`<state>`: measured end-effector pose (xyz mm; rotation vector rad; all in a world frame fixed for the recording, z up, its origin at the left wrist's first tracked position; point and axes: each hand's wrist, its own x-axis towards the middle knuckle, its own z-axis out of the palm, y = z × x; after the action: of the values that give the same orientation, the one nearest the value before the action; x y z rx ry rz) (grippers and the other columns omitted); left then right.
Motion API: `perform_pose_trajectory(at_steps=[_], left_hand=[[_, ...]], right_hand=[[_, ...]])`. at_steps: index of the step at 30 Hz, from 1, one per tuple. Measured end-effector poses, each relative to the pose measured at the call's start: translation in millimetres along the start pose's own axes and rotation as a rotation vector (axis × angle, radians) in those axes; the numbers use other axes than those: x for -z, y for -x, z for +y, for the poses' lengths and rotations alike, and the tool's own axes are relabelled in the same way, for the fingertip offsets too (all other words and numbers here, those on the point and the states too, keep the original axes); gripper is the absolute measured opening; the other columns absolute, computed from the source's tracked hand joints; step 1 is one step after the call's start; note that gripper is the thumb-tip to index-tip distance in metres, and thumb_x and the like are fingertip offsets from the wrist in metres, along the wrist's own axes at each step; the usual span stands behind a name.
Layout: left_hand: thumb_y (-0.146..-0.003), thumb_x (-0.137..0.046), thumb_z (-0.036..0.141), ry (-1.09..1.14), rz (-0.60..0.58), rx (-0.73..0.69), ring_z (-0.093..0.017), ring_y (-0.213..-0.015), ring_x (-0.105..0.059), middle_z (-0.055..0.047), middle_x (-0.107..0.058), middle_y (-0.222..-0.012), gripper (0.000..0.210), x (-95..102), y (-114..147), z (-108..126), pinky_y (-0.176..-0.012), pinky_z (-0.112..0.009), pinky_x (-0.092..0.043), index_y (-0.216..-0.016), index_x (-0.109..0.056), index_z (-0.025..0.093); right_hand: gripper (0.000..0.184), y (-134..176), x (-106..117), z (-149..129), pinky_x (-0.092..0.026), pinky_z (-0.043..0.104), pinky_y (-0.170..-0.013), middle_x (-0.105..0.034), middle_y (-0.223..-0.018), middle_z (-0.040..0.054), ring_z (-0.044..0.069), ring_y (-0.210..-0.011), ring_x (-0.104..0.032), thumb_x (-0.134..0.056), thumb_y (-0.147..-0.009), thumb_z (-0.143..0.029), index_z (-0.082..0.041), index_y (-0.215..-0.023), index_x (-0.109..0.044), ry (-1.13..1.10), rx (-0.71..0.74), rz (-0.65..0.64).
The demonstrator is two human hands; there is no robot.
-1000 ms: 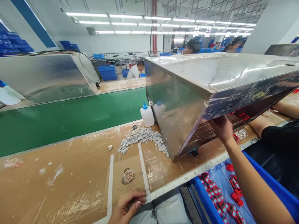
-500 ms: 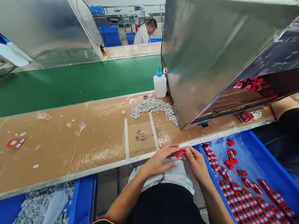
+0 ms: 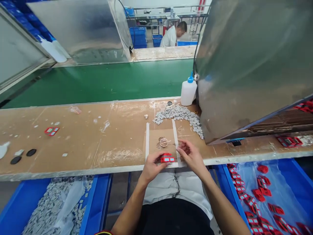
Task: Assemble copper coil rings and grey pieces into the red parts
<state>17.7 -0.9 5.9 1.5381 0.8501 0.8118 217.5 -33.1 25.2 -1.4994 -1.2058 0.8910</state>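
My left hand (image 3: 154, 165) grips a small red plastic piece (image 3: 167, 158) with pale window-like panels, like a toy car body, at the bench's front edge. To its right is my right hand (image 3: 192, 156), fingers loosely curled and thumb apart, with nothing visible between them. Just behind the red piece, a small round clear dish (image 3: 163, 142) sits on a cardboard patch (image 3: 154, 135) between two white tape strips. Beyond the right hand lies a heap of small grey square chips (image 3: 178, 112). A white squeeze bottle (image 3: 188, 93) with a blue nozzle stands behind the heap.
A blue bin (image 3: 297, 174) at right holds many red pieces; another blue bin (image 3: 91, 209) at left holds grey chips. A metal housing (image 3: 244, 75) rises at right. A green belt (image 3: 110, 81) runs behind the bench. A person (image 3: 170, 36) sits in the background.
The red piece has moved from my right hand to my left, forward over the bench edge. My right hand has let go and moved forward. The view has swung left.
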Motion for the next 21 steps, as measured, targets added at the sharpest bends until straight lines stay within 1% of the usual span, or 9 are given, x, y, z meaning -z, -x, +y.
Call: perform_pose_trajectory(at_steps=[1, 3, 5, 7, 11, 15, 18, 21], left_hand=[[-0.080, -0.079, 0.036, 0.008, 0.007, 0.022, -0.021, -0.089, -0.074, -0.011, -0.078, -0.101, 0.035, 1.6, 0, -1, -0.082, -0.029, -0.061, -0.105, -0.075, 0.012], [-0.079, -0.080, 0.037, 0.006, -0.003, 0.028, -0.021, -0.089, -0.074, -0.010, -0.079, -0.100, 0.035, 2.7, -2, -2, -0.082, -0.029, -0.060, -0.104, -0.076, 0.012], [-0.078, -0.080, 0.036, -0.005, -0.017, 0.018, -0.021, -0.088, -0.073, -0.010, -0.079, -0.097, 0.034, 3.0, -3, -2, -0.082, -0.029, -0.059, -0.104, -0.077, 0.013], [-0.078, -0.081, 0.033, -0.012, -0.027, 0.017, -0.021, -0.088, -0.073, -0.010, -0.079, -0.096, 0.033, 4.0, -3, -2, -0.082, -0.029, -0.059, -0.104, -0.077, 0.013], [-0.078, -0.078, 0.027, -0.016, -0.057, 0.052, -0.021, -0.088, -0.073, -0.010, -0.079, -0.098, 0.030, 6.2, -2, -2, -0.082, -0.029, -0.059, -0.105, -0.077, 0.013], [-0.078, -0.074, 0.022, -0.040, -0.065, 0.064, -0.019, -0.085, -0.072, -0.009, -0.078, -0.094, 0.026, 5.6, -3, 1, -0.080, -0.026, -0.058, -0.102, -0.075, 0.012], [-0.081, -0.071, 0.023, -0.091, -0.057, 0.049, -0.018, -0.083, -0.071, -0.009, -0.077, -0.092, 0.023, 4.1, -4, 4, -0.076, -0.025, -0.057, -0.101, -0.074, 0.012], [-0.083, -0.073, 0.028, -0.171, -0.021, 0.016, -0.017, -0.080, -0.068, -0.008, -0.076, -0.090, 0.024, 1.5, -5, 6, -0.072, -0.025, -0.056, -0.102, -0.073, 0.013]], right_hand=[[0.038, -8, -5, -1, -0.054, 0.027, -0.060, -0.072, -0.082, 0.0044, 0.016, -0.065, -0.064, -0.067, -0.087, -0.046, -0.019, -0.113, -0.069, 0.017, 0.039, -0.034], [0.028, -21, -15, -3, -0.054, 0.029, -0.063, -0.073, -0.083, 0.0052, 0.017, -0.068, -0.065, -0.064, -0.089, -0.040, -0.021, -0.108, -0.073, 0.055, 0.127, -0.087], [0.021, -28, -21, -5, -0.054, 0.030, -0.068, -0.075, -0.085, 0.0061, 0.018, -0.073, -0.067, -0.061, -0.092, -0.034, -0.022, -0.097, -0.076, 0.092, 0.203, -0.092], [0.021, -31, -25, -5, -0.054, 0.031, -0.071, -0.076, -0.086, 0.0065, 0.019, -0.076, -0.068, -0.059, -0.093, -0.031, -0.023, -0.091, -0.078, 0.105, 0.238, -0.079], [0.019, -33, -26, -2, -0.053, 0.030, -0.066, -0.077, -0.086, 0.0067, 0.019, -0.072, -0.067, -0.061, -0.091, -0.031, -0.023, -0.089, -0.079, 0.086, 0.221, -0.062], [0.018, -34, -29, -5, -0.053, 0.029, -0.066, -0.077, -0.085, 0.0059, 0.019, -0.071, -0.067, -0.061, -0.090, -0.029, -0.023, -0.086, -0.077, 0.059, 0.209, -0.002], [0.017, -36, -33, -9, -0.052, 0.029, -0.064, -0.077, -0.083, 0.0053, 0.018, -0.070, -0.067, -0.062, -0.090, -0.028, -0.022, -0.084, -0.077, 0.025, 0.214, 0.013], [0.017, -34, -32, -13, -0.054, 0.029, -0.066, -0.077, -0.084, 0.0056, 0.018, -0.074, -0.068, -0.063, -0.090, -0.028, -0.022, -0.083, -0.077, 0.002, 0.224, 0.024]])
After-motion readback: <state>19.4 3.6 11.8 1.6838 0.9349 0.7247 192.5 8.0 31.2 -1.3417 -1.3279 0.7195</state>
